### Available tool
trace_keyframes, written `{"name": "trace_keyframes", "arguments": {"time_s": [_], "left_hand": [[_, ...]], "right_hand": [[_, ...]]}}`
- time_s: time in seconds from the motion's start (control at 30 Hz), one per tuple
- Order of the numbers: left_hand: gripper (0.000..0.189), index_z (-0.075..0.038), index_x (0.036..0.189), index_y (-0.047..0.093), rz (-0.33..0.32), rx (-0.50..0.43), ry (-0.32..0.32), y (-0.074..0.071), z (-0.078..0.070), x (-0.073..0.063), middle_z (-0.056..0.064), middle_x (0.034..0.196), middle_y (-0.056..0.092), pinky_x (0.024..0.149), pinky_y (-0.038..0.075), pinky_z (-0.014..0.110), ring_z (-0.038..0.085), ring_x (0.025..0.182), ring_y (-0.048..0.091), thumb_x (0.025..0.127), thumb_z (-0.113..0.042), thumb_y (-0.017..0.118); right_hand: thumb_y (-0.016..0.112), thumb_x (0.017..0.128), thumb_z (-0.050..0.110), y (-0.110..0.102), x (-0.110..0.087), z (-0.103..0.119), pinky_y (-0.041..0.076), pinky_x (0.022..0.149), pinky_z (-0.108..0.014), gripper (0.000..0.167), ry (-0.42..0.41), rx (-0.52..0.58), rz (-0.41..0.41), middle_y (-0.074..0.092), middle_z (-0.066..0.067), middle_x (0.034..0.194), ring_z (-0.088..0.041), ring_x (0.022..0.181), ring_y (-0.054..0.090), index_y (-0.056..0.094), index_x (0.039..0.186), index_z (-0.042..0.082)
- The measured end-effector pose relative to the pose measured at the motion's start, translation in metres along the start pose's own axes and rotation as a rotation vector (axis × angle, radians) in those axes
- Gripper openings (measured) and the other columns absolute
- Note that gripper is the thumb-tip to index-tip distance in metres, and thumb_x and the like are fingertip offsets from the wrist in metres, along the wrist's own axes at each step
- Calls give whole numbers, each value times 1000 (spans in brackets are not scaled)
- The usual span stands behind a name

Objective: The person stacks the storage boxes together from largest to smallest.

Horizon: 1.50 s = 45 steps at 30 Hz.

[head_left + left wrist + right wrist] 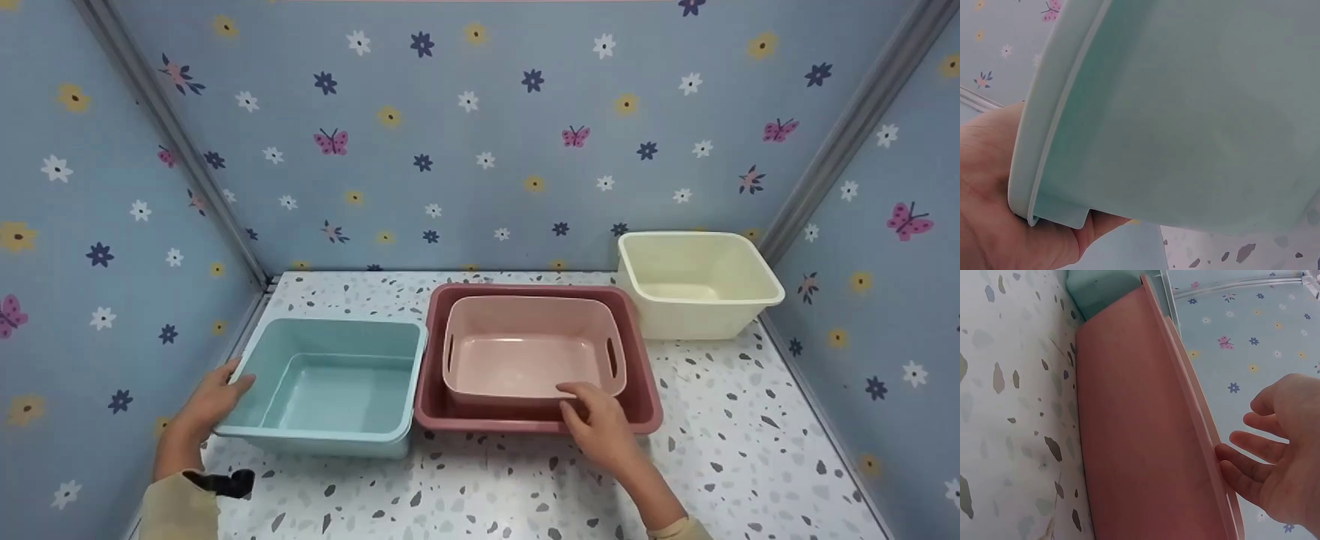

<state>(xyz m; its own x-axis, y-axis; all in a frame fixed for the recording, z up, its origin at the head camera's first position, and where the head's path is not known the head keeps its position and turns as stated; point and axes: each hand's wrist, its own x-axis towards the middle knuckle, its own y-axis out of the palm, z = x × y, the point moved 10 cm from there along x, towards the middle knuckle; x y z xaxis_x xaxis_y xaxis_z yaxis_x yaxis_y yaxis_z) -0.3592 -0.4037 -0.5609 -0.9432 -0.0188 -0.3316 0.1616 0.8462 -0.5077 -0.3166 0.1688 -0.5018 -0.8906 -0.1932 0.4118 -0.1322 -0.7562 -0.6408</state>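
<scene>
A person's left hand grips the left rim of a light-blue, rectangular plastic tub on a white, grey-speckled counter, the thumb over the edge and the fingers curled around its outside. The blue tub sits just beside a dusky-red, rounded rectangular plastic basin, in which rests a smaller pale-pink plastic basin with slotted handles at both ends. The right hand reaches over the near right side of the nested pair, its fingers loosely spread and slightly bent, pinching nothing; whether the fingertips touch a rim is hard to tell. At the back right stands a cream rectangular plastic tub, near light-blue walls printed with flowers and butterflies. Beige sleeves cover both forearms.
</scene>
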Motion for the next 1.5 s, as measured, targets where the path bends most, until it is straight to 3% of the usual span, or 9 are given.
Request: {"name": "trace_keyframes", "arguments": {"time_s": [0.13, 0.43, 0.57, 0.8, 1.0, 1.17, 1.27, 1.37, 1.5], "left_hand": [[76, -3, 154, -4, -7, 3, -17, 1, 4, -7, 35, 153, 5, 91, 41, 60, 53, 128, 32, 104, -43, 37], [72, 2, 154, 3, -18, -3, 17, 4, 6, -23, 37, 148, 18, 86, 48, 50, 47, 121, 43, 105, -38, 38], [75, 2, 153, 0, -23, 6, 9, 6, 9, -28, 38, 150, 13, 88, 46, 53, 50, 123, 40, 105, -40, 38], [73, 1, 154, 4, -27, 7, 7, 8, 12, -34, 37, 149, 18, 85, 48, 52, 48, 120, 44, 104, -41, 39], [75, 3, 153, 1, -5, 23, -5, 6, 12, -38, 39, 151, 9, 91, 44, 56, 52, 128, 34, 105, -40, 39], [75, 4, 153, 3, 2, 20, -43, 3, 15, -41, 38, 150, 11, 93, 44, 55, 51, 129, 34, 104, -39, 41], [76, 4, 153, 4, 9, 15, -64, 3, 20, -41, 38, 151, 10, 95, 42, 56, 51, 131, 30, 104, -41, 42], [80, 5, 152, 5, 6, 19, -70, 2, 23, -40, 37, 151, 10, 98, 38, 58, 52, 133, 26, 102, -43, 44], [82, 7, 151, 11, -21, 21, -75, -2, 27, -39, 37, 150, 18, 96, 42, 54, 49, 129, 35, 100, -47, 47]], "right_hand": [[67, 91, 9, 8, 0, 7, 51, 80, -34, 23, -21, -12, 14, 67, 4, 109, -9, 96, 59, 69, 114, 13], [67, 90, 8, 34, 1, 32, 52, 76, -32, 21, -109, 35, 44, 67, 1, 105, -9, 89, 60, 69, 112, 8], [65, 92, 7, 51, -1, 45, 52, 70, -28, 21, -104, 115, 82, 67, 1, 100, -7, 82, 59, 68, 112, 9], [62, 93, 6, 97, -5, 79, 53, 72, -24, 23, -117, 273, 203, 67, -3, 106, -7, 87, 62, 65, 116, 10], [58, 97, 14, 142, -6, 102, 51, 78, -24, 33, -73, 362, 384, 63, 1, 120, -4, 93, 59, 59, 130, 8], [56, 99, 18, 169, -3, 115, 51, 87, -29, 44, -46, 415, 470, 58, 0, 132, -8, 111, 57, 48, 142, 9], [53, 101, 23, 183, -3, 120, 49, 90, -27, 50, -9, 453, 523, 54, -4, 136, -9, 118, 54, 40, 147, 9], [51, 102, 28, 191, -2, 122, 47, 90, -22, 54, 37, 489, 537, 51, -7, 140, -9, 118, 54, 35, 149, 7], [52, 101, 30, 195, 1, 123, 43, 96, -23, 60, 78, 510, 501, 42, -8, 148, -8, 127, 45, 29, 151, 6]]}}
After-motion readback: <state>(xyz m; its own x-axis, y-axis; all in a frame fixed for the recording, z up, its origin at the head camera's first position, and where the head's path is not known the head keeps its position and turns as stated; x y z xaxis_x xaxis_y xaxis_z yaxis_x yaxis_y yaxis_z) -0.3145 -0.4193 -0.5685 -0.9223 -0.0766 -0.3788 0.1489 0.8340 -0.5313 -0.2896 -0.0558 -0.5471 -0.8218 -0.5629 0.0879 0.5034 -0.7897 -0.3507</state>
